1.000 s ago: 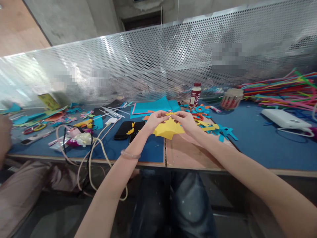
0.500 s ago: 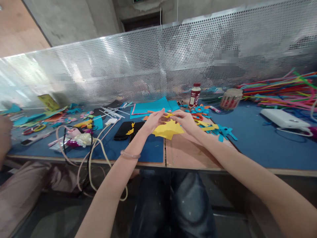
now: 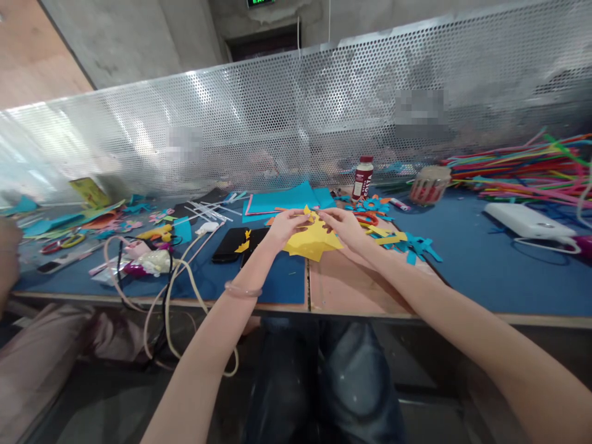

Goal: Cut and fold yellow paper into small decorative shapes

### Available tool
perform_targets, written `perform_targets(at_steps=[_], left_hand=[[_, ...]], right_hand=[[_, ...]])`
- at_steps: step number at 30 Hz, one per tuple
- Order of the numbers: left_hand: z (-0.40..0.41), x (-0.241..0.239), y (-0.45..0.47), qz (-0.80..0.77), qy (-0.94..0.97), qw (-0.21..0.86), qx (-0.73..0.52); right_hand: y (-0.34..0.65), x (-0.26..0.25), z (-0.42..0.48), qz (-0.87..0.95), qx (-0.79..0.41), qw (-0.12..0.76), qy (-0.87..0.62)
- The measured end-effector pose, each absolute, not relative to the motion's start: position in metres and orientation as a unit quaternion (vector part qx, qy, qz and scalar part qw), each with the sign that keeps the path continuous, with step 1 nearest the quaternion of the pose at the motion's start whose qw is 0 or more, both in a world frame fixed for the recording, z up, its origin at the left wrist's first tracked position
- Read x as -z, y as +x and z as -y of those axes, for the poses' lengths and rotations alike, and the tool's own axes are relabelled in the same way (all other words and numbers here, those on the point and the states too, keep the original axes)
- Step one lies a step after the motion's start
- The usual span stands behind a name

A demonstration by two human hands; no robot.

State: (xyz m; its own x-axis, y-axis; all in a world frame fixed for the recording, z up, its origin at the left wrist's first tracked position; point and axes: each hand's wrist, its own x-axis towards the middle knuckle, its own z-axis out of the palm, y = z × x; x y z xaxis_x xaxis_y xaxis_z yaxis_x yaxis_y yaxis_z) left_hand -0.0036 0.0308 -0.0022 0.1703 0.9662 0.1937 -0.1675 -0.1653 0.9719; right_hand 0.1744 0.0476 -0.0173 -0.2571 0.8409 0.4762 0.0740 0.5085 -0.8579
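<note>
A cut yellow paper piece [image 3: 312,242] with jagged edges hangs just above the table, over the seam between a blue mat and a pink board [image 3: 351,283]. My left hand [image 3: 284,226] pinches its upper left edge. My right hand [image 3: 345,226] pinches its upper right edge, and the fingertips of both hands almost meet at the top. A clear bangle sits on my left wrist [image 3: 243,288]. Two black phones [image 3: 240,242] lie just left of my left hand.
Blue paper sheets [image 3: 284,198], a dark red bottle [image 3: 363,177] and paper scraps with red scissors [image 3: 374,217] lie behind my hands. A bundle of coloured sticks [image 3: 522,166] and a white power bank [image 3: 527,221] are at right. Cables [image 3: 176,277] hang at left, near another person's hand [image 3: 7,253].
My hands have shifted slightly on the yellow paper's top edge, and the sheet has tilted a little. Nothing else on the table moved.
</note>
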Motion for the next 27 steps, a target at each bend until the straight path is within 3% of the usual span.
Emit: perform_targets(at_steps=[14,27], left_hand=[[-0.034,0.009,-0.005,-0.346,0.53,0.579,-0.514],[-0.031,0.009,-0.002,-0.365,0.591,0.533,-0.483]], right_hand=[[0.17,0.017,-0.04,0.721,-0.284,0.534,-0.339],[0.167,0.011,-0.033,0.701,-0.333,0.532,-0.338]])
